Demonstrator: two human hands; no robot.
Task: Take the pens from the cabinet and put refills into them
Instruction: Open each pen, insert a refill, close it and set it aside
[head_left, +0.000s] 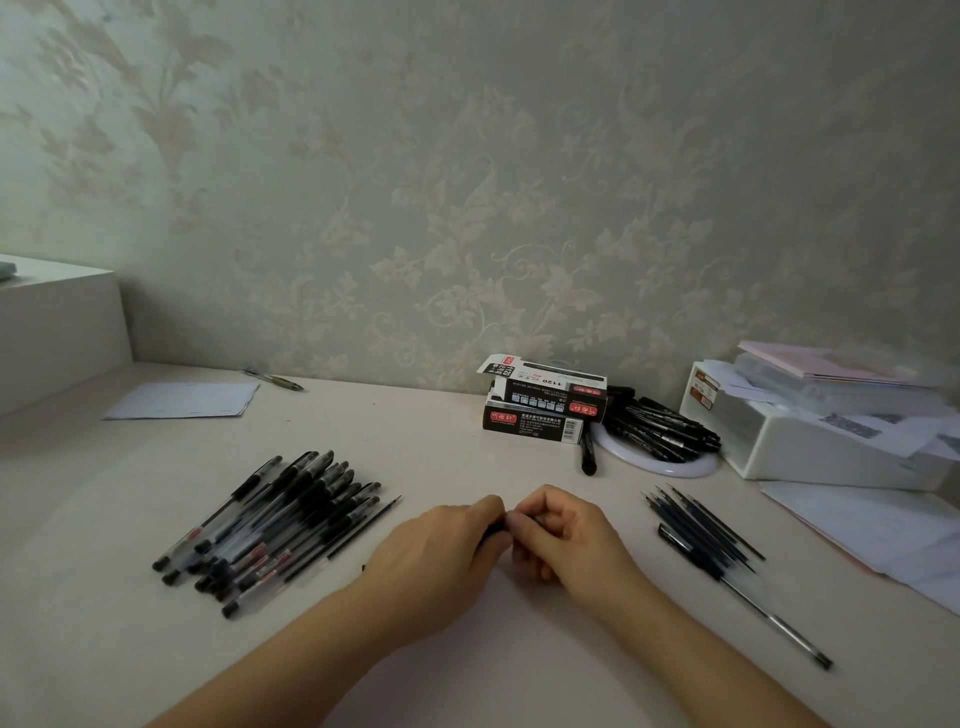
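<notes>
Two bare forearms come in from the bottom edge, and no sleeve, cuff, watch, bracelet or strap covers any part of them that shows. The bare left hand (441, 551) is slender, with a smooth back, softly rounded knuckles and a narrow wrist that widens evenly into the forearm; no ring shows on it. The bare right hand (563, 540) is of the same slim build, its fingers (545, 506) long and thin with short plain nails, no polish to be seen, and its wrist and forearm are likewise uncovered.
</notes>
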